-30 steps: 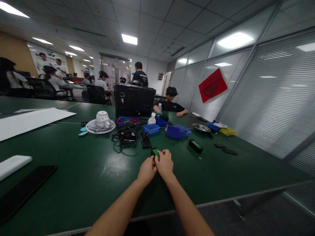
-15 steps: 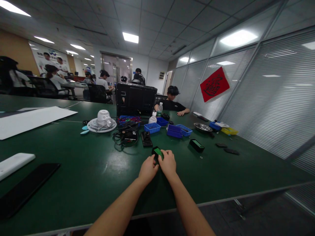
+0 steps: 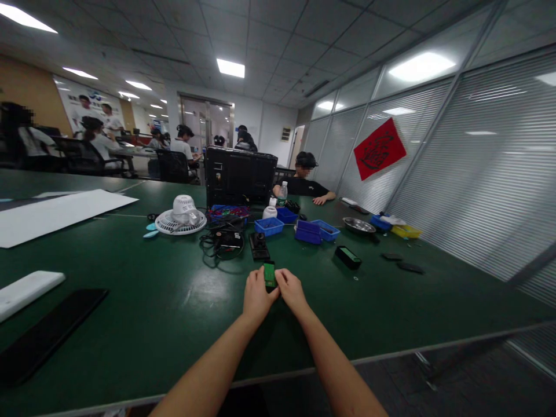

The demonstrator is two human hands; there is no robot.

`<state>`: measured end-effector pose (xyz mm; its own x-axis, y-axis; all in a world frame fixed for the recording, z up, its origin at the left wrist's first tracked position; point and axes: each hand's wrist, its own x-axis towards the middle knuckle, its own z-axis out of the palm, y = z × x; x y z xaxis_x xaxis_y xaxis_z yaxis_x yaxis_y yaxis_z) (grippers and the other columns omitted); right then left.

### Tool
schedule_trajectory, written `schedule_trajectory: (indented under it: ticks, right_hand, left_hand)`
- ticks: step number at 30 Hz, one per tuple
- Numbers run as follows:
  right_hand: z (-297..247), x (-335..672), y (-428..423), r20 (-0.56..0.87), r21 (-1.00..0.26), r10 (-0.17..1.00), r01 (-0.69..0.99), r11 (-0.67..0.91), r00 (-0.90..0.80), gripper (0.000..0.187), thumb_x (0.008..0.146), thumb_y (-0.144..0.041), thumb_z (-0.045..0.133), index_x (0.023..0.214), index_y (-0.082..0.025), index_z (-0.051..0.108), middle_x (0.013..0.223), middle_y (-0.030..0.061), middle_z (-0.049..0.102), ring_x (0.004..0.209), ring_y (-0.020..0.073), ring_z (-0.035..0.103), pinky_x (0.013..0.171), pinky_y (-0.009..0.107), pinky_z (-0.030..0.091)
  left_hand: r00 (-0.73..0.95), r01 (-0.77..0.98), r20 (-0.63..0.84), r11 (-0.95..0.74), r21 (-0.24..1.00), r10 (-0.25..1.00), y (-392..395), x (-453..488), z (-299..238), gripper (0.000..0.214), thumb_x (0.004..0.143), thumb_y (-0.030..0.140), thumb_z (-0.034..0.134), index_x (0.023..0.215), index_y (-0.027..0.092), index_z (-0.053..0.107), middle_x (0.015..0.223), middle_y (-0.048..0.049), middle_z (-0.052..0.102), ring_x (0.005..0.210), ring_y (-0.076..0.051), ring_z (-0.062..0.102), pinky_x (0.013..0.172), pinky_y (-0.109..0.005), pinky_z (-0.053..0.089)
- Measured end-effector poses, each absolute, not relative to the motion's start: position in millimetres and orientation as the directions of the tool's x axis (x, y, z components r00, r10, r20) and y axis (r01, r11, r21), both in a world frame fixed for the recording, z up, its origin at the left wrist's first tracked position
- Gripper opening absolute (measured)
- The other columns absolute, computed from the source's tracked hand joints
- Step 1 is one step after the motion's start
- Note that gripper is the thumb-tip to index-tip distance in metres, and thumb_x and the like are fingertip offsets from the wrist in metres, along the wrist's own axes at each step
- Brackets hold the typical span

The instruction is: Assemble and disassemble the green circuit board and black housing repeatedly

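Note:
Between my two hands is a small black case with a green circuit board (image 3: 269,274) facing up. My left hand (image 3: 257,295) is closed round its left side and lower edge. Fingers of my right hand (image 3: 292,289) pinch its right side, the fingertips partly hiding that edge. A similar black case with a pale green face (image 3: 348,257) lies on the table to the right, apart from my hands. Just beyond the held case stands a black device with a round knob-like part (image 3: 259,246).
Blue bins (image 3: 268,226), a white fan (image 3: 180,222), a cable bundle (image 3: 221,240) and a black panel (image 3: 241,176) stand farther back. A metal bowl (image 3: 358,225) is at right. Flat black pieces (image 3: 410,267) lie at far right. A person (image 3: 304,179) sits across the table.
The case with the green board has turned from slanting to nearly upright in view and shifted slightly left. My right hand has moved from over its top to its right side.

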<state>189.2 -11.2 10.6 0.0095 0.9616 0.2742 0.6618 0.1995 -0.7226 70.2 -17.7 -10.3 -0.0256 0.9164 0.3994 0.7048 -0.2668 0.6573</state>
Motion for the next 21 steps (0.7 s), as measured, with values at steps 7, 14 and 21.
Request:
schedule_trajectory:
  ticks: [7,14,21]
  right_hand:
    - [5,182,-11,0.201,-0.843,0.974,0.487,0.227,-0.106,0.038,0.084,-0.04,0.036,0.105,-0.016,0.057,0.079,0.0025,0.064,0.055,0.0107,0.057,0.054,0.021,0.045]
    - [7,185,-11,0.183,-0.842,0.977,0.495,0.213,-0.109,0.036,0.084,-0.043,0.036,0.092,-0.017,0.059,0.078,0.0019,0.064,0.056,0.0104,0.057,0.051,0.02,0.043]
    - [11,183,-12,0.161,-0.843,0.976,0.495,0.213,-0.146,0.033,0.081,-0.04,0.04,0.091,-0.015,0.06,0.078,0.0036,0.064,0.06,0.0123,0.058,0.056,0.023,0.045]
  left_hand:
    - [-0.084,0.777,0.4,-0.192,0.6,0.913,-20,53,-1,0.044,0.074,0.031,0.054,0.116,0.017,0.049,0.103,-0.008,0.05,0.098,-0.02,0.049,0.087,-0.03,0.037]
    - [-0.093,0.83,0.355,-0.125,0.544,0.93,-31,6,11,0.04,0.075,0.029,0.052,0.113,0.018,0.053,0.097,-0.0066,0.052,0.093,-0.018,0.051,0.086,-0.028,0.038]
    - [-0.279,0.862,0.237,0.133,0.489,0.931,-53,-60,25,0.041,0.079,0.046,0.042,0.11,0.021,0.055,0.096,-0.0073,0.055,0.084,-0.019,0.056,0.072,-0.028,0.042]
